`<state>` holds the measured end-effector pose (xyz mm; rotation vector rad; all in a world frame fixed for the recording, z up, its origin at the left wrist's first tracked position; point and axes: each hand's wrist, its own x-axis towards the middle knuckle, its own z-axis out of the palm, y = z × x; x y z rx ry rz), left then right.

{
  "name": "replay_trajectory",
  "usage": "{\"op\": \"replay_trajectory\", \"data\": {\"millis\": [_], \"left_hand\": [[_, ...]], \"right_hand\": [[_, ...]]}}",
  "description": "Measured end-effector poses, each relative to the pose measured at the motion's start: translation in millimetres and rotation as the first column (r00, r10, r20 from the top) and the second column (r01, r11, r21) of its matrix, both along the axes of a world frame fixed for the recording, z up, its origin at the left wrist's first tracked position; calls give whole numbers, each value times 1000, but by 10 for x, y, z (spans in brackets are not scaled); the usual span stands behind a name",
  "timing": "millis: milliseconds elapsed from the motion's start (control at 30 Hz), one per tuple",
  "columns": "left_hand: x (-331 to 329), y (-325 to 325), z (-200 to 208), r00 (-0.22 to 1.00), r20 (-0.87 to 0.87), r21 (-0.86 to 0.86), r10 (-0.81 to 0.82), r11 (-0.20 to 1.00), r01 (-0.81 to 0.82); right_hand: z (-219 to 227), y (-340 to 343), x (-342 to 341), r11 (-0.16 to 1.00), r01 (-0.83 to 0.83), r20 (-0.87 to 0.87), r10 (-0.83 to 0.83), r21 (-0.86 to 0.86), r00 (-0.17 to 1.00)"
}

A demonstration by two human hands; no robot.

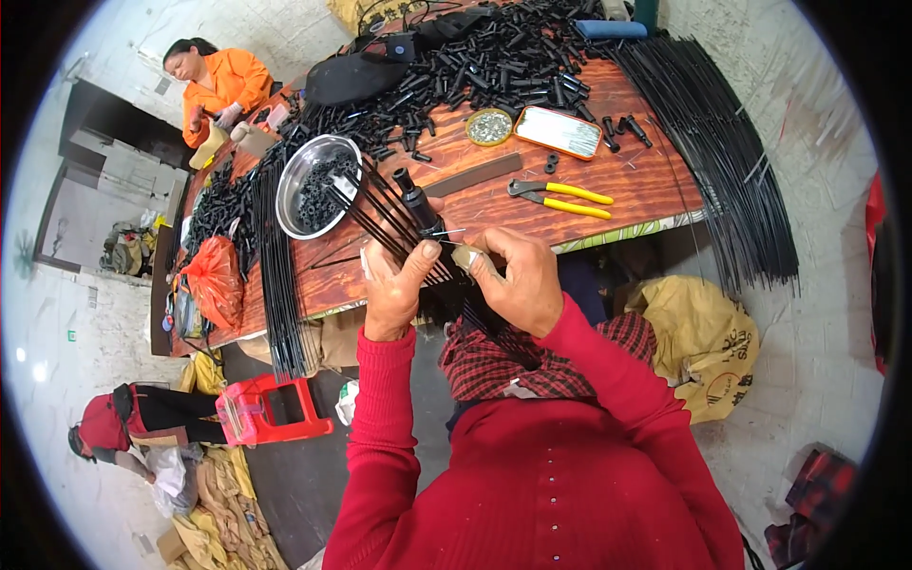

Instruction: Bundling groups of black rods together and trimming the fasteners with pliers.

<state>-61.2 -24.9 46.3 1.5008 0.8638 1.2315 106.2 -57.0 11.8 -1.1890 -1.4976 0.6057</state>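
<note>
My left hand [391, 293] is closed around a bundle of thin black rods [376, 211], held above the table's near edge. Among the rods stands a black tube-shaped fitting [411, 193], its stepped end pointing up and away from me. Thumb and forefinger of my right hand [524, 282] pinch at a thin, silvery wire [453, 232] lying across the fitting's base, close to my left thumb. Pale tape wraps a right fingertip. The rods' lower part passes behind my hands toward my lap, partly hidden.
Yellow-handled cutting pliers [568, 199] lie beyond my right hand. A metal bowl [283, 195] holds small black parts. Black fittings [465, 71] are heaped at the back. Long rods [722, 152] overhang the table's right end. A person in orange [228, 85] sits far left; a red stool [313, 423] stands lower left.
</note>
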Motion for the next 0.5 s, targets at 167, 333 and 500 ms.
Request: {"op": "replay_trajectory", "data": {"millis": [167, 333, 500], "left_hand": [[74, -80, 38, 999, 19, 38, 31, 999, -32], [108, -68, 74, 995, -50, 88, 86, 993, -82], [99, -61, 103, 987, -93, 108, 130, 987, -119]], "right_hand": [[270, -20, 271, 991, -133, -68, 132, -24, 989], [609, -47, 270, 983, -176, -87, 180, 47, 980], [565, 47, 217, 980, -180, -43, 184, 81, 982]]}}
